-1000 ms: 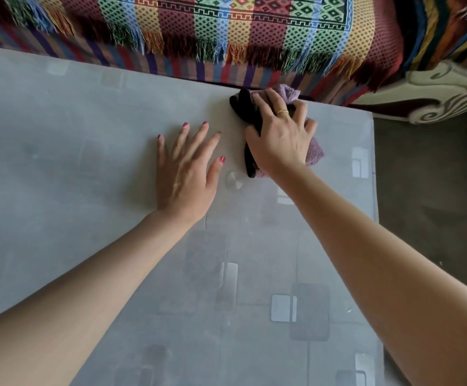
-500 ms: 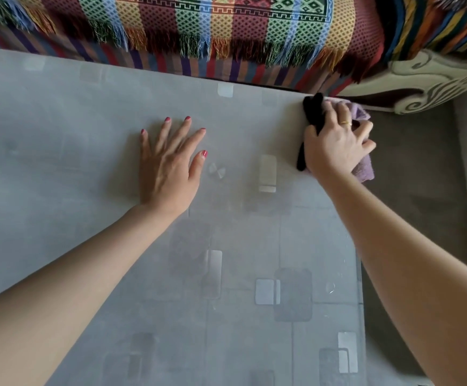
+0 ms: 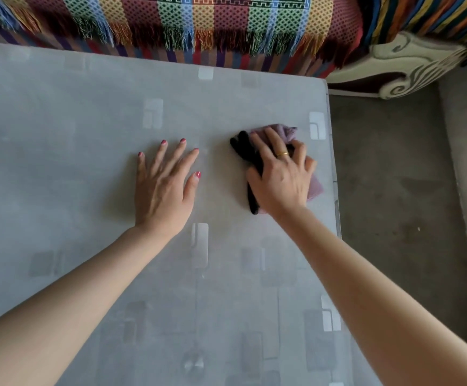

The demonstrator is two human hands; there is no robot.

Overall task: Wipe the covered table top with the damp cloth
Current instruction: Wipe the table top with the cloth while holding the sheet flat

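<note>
I count two hands: left hand (image 3: 162, 196), right hand (image 3: 281, 182); one cloth (image 3: 284, 132); one covered table (image 3: 59, 135); one ring (image 3: 282, 154).

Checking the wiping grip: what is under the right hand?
Under the right hand lies a bunched cloth, pink with a black part, on the grey table cover. The cloth's middle and the cover beneath it are hidden.

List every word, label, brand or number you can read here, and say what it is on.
None: no readable text in view.
The table cover bears only pale square shapes.
The blanket bears only woven patterns.
The cloth under the right hand shows no label.
</note>
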